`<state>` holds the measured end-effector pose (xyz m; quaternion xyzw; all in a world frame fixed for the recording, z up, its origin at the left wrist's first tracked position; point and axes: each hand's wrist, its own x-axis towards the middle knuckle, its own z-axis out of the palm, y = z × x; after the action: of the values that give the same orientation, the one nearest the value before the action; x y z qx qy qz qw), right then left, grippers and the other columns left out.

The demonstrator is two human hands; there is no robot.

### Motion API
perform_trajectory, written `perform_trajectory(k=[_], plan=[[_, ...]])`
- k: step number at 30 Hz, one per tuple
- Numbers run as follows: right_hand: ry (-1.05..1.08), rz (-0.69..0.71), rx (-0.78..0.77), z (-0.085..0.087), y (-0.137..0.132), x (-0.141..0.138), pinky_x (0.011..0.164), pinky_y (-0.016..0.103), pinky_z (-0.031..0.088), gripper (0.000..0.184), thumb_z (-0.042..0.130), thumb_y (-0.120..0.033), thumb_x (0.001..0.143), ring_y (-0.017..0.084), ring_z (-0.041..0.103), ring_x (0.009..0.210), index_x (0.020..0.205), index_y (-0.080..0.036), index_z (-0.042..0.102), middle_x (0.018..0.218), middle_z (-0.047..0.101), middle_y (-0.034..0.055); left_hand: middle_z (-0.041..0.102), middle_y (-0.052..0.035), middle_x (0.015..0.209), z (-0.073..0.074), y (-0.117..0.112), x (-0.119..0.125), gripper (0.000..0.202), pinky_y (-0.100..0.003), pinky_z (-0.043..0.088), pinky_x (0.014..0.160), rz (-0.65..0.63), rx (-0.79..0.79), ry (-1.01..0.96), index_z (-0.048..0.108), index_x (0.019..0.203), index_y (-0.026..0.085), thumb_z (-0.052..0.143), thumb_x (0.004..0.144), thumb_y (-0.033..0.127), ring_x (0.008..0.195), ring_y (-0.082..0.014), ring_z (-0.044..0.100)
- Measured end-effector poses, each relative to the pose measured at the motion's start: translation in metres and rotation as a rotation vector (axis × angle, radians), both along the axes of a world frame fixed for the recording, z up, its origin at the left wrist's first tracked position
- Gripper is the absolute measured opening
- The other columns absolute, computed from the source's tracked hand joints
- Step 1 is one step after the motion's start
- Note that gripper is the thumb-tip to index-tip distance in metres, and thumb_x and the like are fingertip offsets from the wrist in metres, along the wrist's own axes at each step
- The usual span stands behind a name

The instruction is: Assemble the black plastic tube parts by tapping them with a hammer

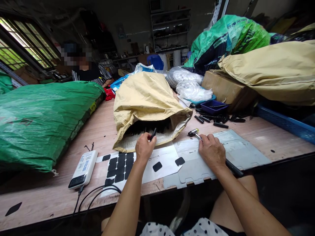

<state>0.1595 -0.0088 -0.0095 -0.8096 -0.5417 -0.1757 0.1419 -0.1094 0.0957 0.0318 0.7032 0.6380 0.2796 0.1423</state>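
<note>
My left hand (144,147) is at the mouth of a tan woven sack (147,91), its fingers pinched on a small black stick-shaped piece (153,133). The sack lies on its side, with more dark pieces in the shadow inside. A small hammer (193,132) is gripped in my right hand (212,150) above a grey sheet (242,152); its black handle (233,168) sticks out behind the wrist. Between my forearms, white paper (169,154) carries black rounded-square stickers (157,166).
A bulging green sack (46,121) and a white power bank (83,168) with cables are on the left. Several black pieces (220,125) lie by a purple tray (214,106) and cardboard box (227,87). A person (91,72) sits across the table.
</note>
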Motion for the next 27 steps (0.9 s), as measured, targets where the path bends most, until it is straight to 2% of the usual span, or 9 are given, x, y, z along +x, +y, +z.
perform_trajectory(k=[4,6,9,14,19,23,27], plan=[[-0.012,0.002,0.014,-0.001,-0.001,0.000,0.068,0.033,0.025,0.027,0.049,-0.028,0.099,0.021,0.051,0.087,0.118,-0.021,0.067,0.099,0.062,0.0085,0.070,-0.0010,0.093,-0.005,-0.040,0.012,0.011,-0.029,0.045,0.076,-0.394,-0.009,-0.097,0.068,0.094,0.023,0.069,0.088,0.032,0.086,-0.0187,0.063],[-0.014,0.000,0.016,-0.001,-0.001,0.000,0.068,0.033,0.025,0.028,0.048,-0.028,0.100,0.021,0.051,0.087,0.118,-0.020,0.067,0.099,0.062,0.0086,0.069,-0.0012,0.095,-0.011,-0.053,0.021,0.010,-0.031,0.045,0.079,-0.489,-0.035,-0.058,0.068,0.095,0.024,0.071,0.088,0.029,0.091,-0.0201,0.062],[-0.013,0.001,0.011,-0.001,-0.001,0.000,0.068,0.033,0.026,0.028,0.048,-0.029,0.100,0.021,0.052,0.087,0.118,-0.020,0.068,0.099,0.062,0.0087,0.066,-0.0025,0.097,-0.020,-0.059,0.030,0.011,-0.033,0.046,0.085,-0.512,-0.028,-0.028,0.068,0.096,0.023,0.072,0.086,0.026,0.097,-0.0216,0.060],[-0.004,-0.005,0.002,-0.001,0.000,-0.001,0.068,0.033,0.028,0.028,0.049,-0.029,0.099,0.022,0.052,0.087,0.119,-0.021,0.068,0.101,0.063,0.0090,0.064,-0.0022,0.094,-0.030,-0.054,0.033,0.015,-0.034,0.044,0.085,-0.534,0.004,-0.027,0.071,0.096,0.024,0.077,0.084,0.029,0.094,-0.0216,0.059],[0.154,0.016,-0.022,0.010,-0.001,0.006,0.069,0.033,0.033,0.030,0.050,-0.028,0.099,0.022,0.057,0.090,0.120,-0.022,0.071,0.103,0.066,0.0086,0.065,-0.0018,0.094,-0.032,-0.052,0.031,0.019,-0.034,0.042,0.083,-0.553,0.002,-0.042,0.071,0.099,0.024,0.079,0.083,0.031,0.094,-0.0216,0.059],[0.355,0.024,0.094,0.022,-0.014,0.007,0.073,0.032,0.041,0.032,0.049,-0.030,0.099,0.021,0.062,0.093,0.122,-0.023,0.070,0.108,0.069,0.0071,0.066,-0.0010,0.093,-0.031,-0.052,0.031,0.020,-0.034,0.041,0.084,-0.545,-0.023,-0.070,0.070,0.100,0.024,0.079,0.083,0.030,0.093,-0.0209,0.060],[0.578,0.214,0.238,0.027,-0.036,-0.006,0.080,0.033,0.049,0.032,0.050,-0.035,0.098,0.020,0.066,0.093,0.120,-0.021,0.070,0.107,0.071,0.0056,0.066,-0.0009,0.092,-0.031,-0.053,0.031,0.016,-0.034,0.041,0.083,-0.549,-0.024,-0.075,0.071,0.096,0.025,0.078,0.082,0.029,0.092,-0.0210,0.059]])
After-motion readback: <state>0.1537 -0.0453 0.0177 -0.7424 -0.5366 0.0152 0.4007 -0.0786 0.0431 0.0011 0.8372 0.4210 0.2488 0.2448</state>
